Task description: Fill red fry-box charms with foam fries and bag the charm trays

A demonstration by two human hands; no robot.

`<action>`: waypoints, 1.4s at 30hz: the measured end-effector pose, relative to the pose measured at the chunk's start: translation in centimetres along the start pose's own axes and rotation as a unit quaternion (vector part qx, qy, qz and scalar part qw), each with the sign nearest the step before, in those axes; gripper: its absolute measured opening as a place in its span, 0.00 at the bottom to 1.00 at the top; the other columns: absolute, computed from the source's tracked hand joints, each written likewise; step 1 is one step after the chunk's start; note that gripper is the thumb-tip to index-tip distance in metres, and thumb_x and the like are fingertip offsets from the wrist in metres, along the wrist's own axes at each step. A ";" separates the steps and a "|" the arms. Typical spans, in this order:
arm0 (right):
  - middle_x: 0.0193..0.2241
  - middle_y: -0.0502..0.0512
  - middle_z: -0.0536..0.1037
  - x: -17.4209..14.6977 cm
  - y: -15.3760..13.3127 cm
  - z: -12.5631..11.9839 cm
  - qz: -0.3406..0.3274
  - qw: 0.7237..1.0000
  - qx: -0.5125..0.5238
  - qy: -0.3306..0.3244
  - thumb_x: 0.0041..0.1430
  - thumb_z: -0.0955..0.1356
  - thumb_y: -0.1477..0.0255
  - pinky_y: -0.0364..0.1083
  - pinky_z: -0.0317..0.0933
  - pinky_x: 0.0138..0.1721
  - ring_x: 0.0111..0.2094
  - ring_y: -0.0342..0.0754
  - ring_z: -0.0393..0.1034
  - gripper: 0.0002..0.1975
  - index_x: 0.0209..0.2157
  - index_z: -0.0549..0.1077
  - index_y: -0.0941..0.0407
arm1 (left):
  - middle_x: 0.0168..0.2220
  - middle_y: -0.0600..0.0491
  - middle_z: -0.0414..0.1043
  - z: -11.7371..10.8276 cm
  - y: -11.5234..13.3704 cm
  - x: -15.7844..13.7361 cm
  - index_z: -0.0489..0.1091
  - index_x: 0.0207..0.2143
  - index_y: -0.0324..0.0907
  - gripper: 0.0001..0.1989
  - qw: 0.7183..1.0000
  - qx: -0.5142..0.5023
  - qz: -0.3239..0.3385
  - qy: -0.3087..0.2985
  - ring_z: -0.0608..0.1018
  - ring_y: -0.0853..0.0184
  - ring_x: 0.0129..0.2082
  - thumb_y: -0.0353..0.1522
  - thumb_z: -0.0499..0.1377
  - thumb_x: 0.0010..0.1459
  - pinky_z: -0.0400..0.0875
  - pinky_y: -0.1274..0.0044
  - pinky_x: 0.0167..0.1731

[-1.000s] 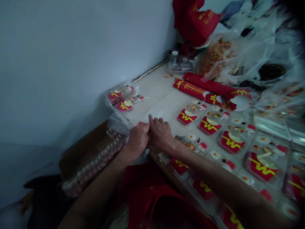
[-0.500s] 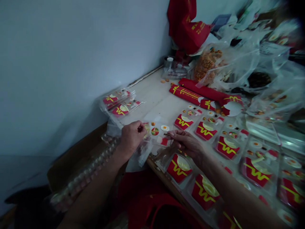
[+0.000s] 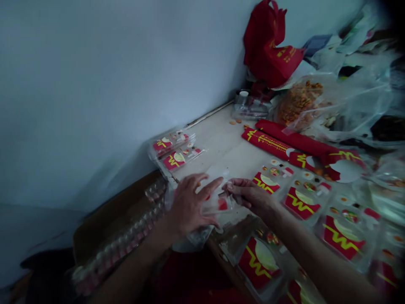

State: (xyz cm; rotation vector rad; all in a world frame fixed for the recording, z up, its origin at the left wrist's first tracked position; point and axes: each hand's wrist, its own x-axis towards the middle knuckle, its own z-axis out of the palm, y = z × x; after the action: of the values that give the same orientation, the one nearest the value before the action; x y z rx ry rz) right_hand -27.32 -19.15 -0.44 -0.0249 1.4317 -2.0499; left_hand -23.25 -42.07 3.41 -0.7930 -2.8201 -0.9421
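A clear plastic packet (image 3: 207, 207) with small food-shaped pieces lies at the table's front left edge, partly under my hands. Over it my left hand (image 3: 191, 202) is spread, fingers apart, covering most of its left side. At the packet's right side my right hand (image 3: 248, 193) is closed in a pinch; what sits between the fingertips is too small and dim to make out. A red piece (image 3: 222, 204) shows on the packet just below those fingertips. Right of my right hand, several similar packets with red fry-box shapes, such as one packet (image 3: 302, 202), lie in rows.
Two filled packets (image 3: 174, 159) rest by the wall. Red printed sleeves (image 3: 268, 143) lie farther back, near a bag of orange-brown pieces (image 3: 300, 101) and a red cloth bag (image 3: 272, 55). Below left, a cardboard box (image 3: 117, 215) holds a row of clear packs (image 3: 126, 245).
My left hand has gone from closed fingers at the packet's left edge to spread fingers over it. My right hand stays pinched beside the packet. The view has shifted, moving the scene right and down.
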 end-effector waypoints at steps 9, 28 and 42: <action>0.39 0.56 0.82 9.2 -7.6 -1.3 -0.155 0.963 -0.079 0.207 0.54 0.75 0.64 0.38 0.55 0.22 0.22 0.35 0.67 0.16 0.42 0.77 0.58 | 0.61 0.41 0.68 -4.2 -12.8 8.6 0.66 0.65 0.43 0.41 0.979 0.185 -0.083 -0.008 0.69 0.48 0.61 0.40 0.70 0.48 0.63 0.62 0.62; 0.41 0.59 0.79 -7.0 -2.2 -8.6 -0.085 0.560 -0.821 0.066 0.57 0.71 0.77 0.54 0.61 0.49 0.48 0.58 0.71 0.08 0.38 0.80 0.55 | 0.33 0.47 0.80 5.9 -6.9 11.0 0.79 0.36 0.42 0.23 0.944 0.183 -0.255 -0.104 0.79 0.56 0.35 0.52 0.67 0.53 0.64 0.72 0.32; 0.60 0.68 0.68 -0.1 -4.7 -11.3 -0.095 0.585 -0.806 -0.013 0.42 0.76 0.70 0.64 0.51 0.64 0.60 0.65 0.63 0.49 0.66 0.61 0.59 | 0.26 0.56 0.73 2.9 -10.6 11.3 0.76 0.32 0.41 0.10 0.965 -0.067 -0.252 0.026 0.72 0.67 0.25 0.39 0.63 0.54 0.60 0.76 0.28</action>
State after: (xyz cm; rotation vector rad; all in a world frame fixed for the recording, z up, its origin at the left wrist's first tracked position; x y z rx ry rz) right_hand -33.55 -8.58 -1.03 -0.9443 2.7618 -0.1378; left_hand -37.93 -42.55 -2.25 -0.0386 -2.9888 -1.1981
